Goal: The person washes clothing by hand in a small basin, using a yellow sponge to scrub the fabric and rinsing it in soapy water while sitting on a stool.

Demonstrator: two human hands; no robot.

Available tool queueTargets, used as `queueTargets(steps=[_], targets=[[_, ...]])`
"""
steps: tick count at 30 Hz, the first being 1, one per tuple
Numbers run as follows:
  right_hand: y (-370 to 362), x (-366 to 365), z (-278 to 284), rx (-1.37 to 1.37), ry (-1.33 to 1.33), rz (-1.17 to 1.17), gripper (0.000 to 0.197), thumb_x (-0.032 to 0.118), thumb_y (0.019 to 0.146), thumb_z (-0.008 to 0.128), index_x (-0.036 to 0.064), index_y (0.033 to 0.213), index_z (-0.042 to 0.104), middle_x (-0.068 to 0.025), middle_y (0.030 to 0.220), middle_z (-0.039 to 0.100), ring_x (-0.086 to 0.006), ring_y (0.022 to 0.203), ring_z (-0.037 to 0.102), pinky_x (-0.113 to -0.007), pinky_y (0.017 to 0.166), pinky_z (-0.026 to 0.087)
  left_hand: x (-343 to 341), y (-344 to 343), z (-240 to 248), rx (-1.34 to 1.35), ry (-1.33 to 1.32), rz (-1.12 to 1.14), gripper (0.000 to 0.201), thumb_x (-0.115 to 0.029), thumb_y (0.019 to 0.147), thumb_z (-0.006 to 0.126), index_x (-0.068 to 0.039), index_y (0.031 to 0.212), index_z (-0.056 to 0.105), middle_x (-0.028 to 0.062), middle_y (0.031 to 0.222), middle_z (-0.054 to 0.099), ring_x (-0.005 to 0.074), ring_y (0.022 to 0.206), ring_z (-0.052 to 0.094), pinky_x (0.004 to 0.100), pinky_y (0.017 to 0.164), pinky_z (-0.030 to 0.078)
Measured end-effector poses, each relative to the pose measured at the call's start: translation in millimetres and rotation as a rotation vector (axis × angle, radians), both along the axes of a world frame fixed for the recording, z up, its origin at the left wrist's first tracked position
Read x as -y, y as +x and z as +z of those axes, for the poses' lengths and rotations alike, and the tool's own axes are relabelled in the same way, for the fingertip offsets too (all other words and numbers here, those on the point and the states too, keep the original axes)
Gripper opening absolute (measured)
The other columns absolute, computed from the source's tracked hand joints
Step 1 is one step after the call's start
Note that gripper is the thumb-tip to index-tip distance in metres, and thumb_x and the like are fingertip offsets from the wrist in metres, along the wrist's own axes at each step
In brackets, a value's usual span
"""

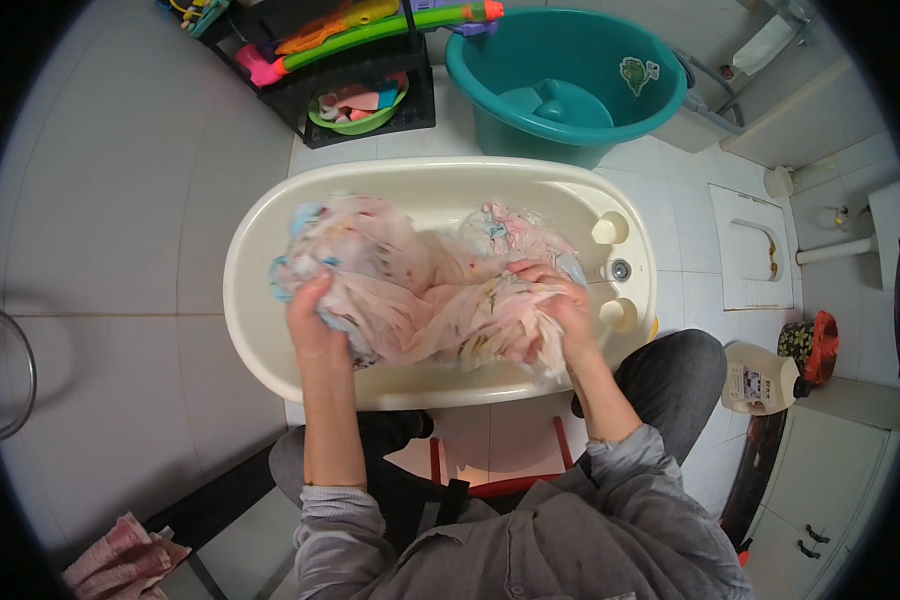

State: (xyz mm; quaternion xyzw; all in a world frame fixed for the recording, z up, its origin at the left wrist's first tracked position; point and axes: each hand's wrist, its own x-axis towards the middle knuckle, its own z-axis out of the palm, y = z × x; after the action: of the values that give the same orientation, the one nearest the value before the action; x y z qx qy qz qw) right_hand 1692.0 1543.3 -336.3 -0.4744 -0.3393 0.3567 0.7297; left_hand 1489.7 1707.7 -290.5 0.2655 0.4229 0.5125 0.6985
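Observation:
A large pale pink patterned cloth (pixel 400 300), wet-looking and partly blurred by motion, is bunched up over a white baby bathtub (pixel 247 320). My left hand (pixel 315 312) is closed round its left end, where light blue parts show. At the other end my right hand (pixel 558 298) grips a thick fold with the fingers over the top. Between my hands the cloth sags in a loose roll. More pink and blue cloth (pixel 530 238) lies in the tub beyond my right hand, next to the round drain fitting (pixel 620 270).
Behind the tub stands a big teal basin (pixel 580 135). A black rack (pixel 410 110) with toys and a green bowl (pixel 362 118) is at the far left. A squat toilet (pixel 756 248) and a detergent jug (pixel 758 380) are on the right. A pink towel (pixel 125 560) hangs lower left.

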Motion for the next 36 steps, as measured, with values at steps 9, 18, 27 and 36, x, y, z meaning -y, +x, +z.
queueTargets(steps=[9, 18, 27, 36], targets=[[16.0, 17.5, -112.0, 0.143, -1.063, 0.037, 0.034, 0.018, 0.065, 0.054, 0.0053, 0.096, 0.056, -0.0179, 0.107, 0.050, -0.0300, 0.104, 0.044, -0.034, 0.086, 0.036, -42.3, -44.3, -113.3, -0.275, -0.066, -0.186, 0.056, -0.011, 0.059, 0.062, 0.005, 0.109, 0.045, 0.0157, 0.101, 0.054, 0.0273, 0.091, 0.053, 0.0347, 0.083, 0.041], [-49.6, -32.9, -120.6, 0.991, -0.968, -0.075, 0.070, 0.036, 0.060, 0.063, 0.0178, 0.122, 0.038, -0.0096, 0.129, 0.031, -0.0350, 0.117, 0.026, -0.060, 0.081, 0.025, -9.4, -6.8, -160.3, -1.714, 0.542, -0.317, 0.085, -0.036, 0.055, 0.067, 0.006, 0.120, 0.034, 0.0240, 0.134, 0.014, 0.0363, 0.126, 0.009, 0.0525, 0.096, 0.017], [-56.3, -37.1, -181.9, 1.260, -0.741, -0.011, 0.046, 0.032, 0.050, 0.063, 0.0063, 0.088, 0.056, -0.0087, 0.105, 0.046, -0.0307, 0.100, 0.039, -0.045, 0.068, 0.032, 21.5, 41.0, -236.3, -1.739, 1.189, -0.615, 0.050, -0.025, 0.052, 0.057, -0.016, 0.101, 0.052, 0.0062, 0.098, 0.044, 0.0331, 0.096, 0.039, 0.0490, 0.066, 0.030], [-32.3, -122.1, -198.7, 1.146, -1.166, 0.427, 0.036, 0.033, 0.060, 0.060, 0.0095, 0.087, 0.060, -0.0065, 0.093, 0.053, -0.0226, 0.093, 0.047, -0.040, 0.070, 0.036, -46.5, 71.5, -265.3, -1.694, 1.231, -0.716, 0.021, -0.025, 0.054, 0.056, -0.015, 0.072, 0.053, 0.0018, 0.083, 0.046, 0.0225, 0.082, 0.044, 0.0402, 0.060, 0.029]])
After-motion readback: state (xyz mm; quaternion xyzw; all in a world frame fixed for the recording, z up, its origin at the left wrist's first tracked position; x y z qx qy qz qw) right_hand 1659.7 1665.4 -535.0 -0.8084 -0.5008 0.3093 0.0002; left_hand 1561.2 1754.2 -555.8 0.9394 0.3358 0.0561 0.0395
